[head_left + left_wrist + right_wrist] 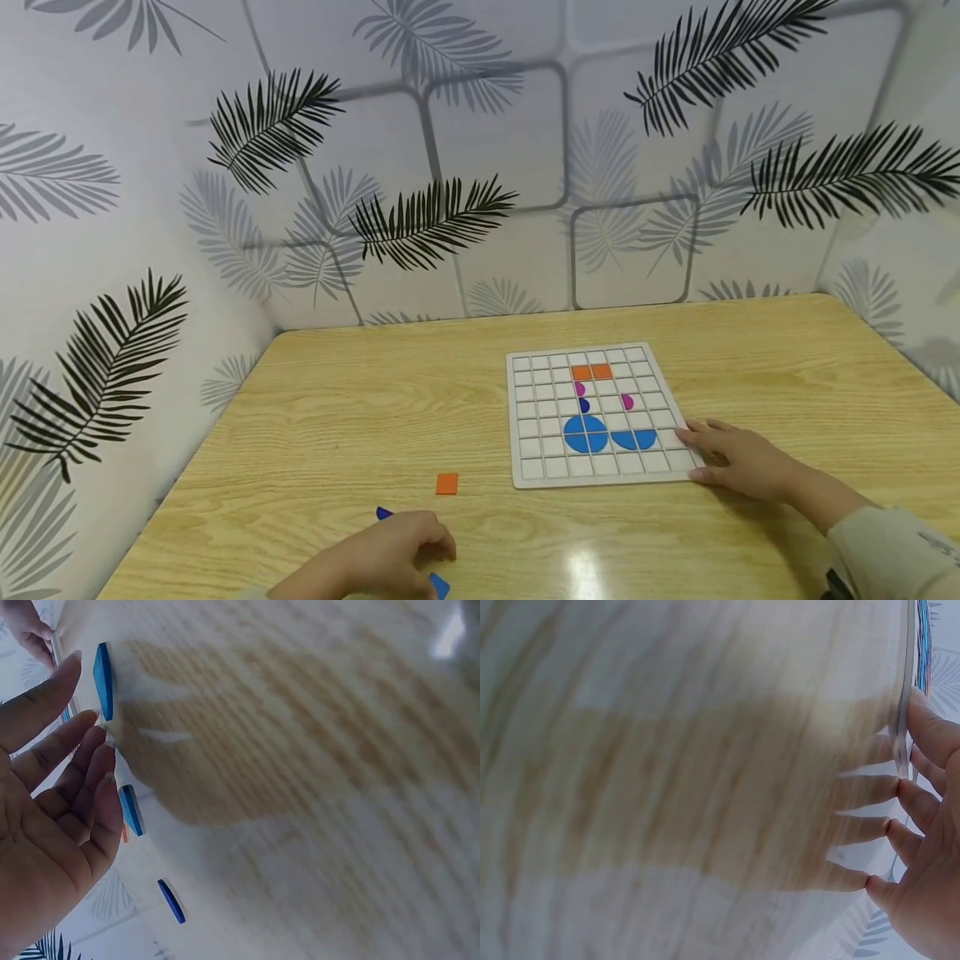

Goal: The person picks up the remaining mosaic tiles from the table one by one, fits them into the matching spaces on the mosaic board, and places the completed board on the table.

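My left hand (397,554) hovers low over the near table among loose pieces, its fingers loosely bent and holding nothing. In the left wrist view, a blue piece (103,681) lies just beyond the thumb and a second blue piece (131,810) beside the little finger. A dark blue piece (171,901) lies farther off. My right hand (742,462) rests at the white grid board (528,446), thumb by its near right corner and fingertips along its right edge. On the board sit two orange squares (592,372), magenta half-rounds (627,402), a blue circle (586,434) and a blue half-circle (634,438).
An orange square (447,483) lies on the wooden table (360,400), left of the board. Walls with a leaf pattern (495,267) stand behind the table and along its sides.
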### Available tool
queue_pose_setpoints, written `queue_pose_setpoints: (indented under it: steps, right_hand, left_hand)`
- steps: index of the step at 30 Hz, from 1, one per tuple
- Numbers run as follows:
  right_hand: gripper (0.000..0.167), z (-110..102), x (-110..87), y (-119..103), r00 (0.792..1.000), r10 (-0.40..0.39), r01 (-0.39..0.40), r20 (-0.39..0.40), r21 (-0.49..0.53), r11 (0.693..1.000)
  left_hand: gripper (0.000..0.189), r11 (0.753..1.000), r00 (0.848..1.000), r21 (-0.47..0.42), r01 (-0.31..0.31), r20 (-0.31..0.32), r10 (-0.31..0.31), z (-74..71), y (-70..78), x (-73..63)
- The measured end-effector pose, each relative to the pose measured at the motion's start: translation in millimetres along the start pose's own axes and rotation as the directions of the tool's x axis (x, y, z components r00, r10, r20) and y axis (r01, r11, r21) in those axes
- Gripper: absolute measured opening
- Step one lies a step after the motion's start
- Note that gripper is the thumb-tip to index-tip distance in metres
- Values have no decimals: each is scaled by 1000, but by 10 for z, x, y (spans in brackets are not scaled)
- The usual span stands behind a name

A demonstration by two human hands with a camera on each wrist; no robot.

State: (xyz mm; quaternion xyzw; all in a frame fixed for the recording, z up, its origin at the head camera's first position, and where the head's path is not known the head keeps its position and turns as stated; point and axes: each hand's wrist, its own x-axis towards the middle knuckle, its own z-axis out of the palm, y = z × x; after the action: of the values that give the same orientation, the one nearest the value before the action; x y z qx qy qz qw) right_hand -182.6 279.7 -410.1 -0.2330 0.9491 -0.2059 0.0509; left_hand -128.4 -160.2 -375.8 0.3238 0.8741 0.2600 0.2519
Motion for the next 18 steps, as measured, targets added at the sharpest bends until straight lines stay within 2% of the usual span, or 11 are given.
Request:
queue_pose_setpoints:
  steps: [10,14,18]
  right_hand:
    - [63,2,-1,19,1000,-3,3,-9,1,1000]
    - [62,3,-1,8,1000,-12,12,-20,-2,1000]
    - [61,4,-12,-5,1000,-17,17,-26,1,1000]
  left_hand:
    - [20,991,992,40,-127,-24,128,86,-56,7]
    - [16,993,992,4,-121,-17,121,98,-57,-1]
    - [15,992,991,23,-128,-31,129,99,-57,-12]
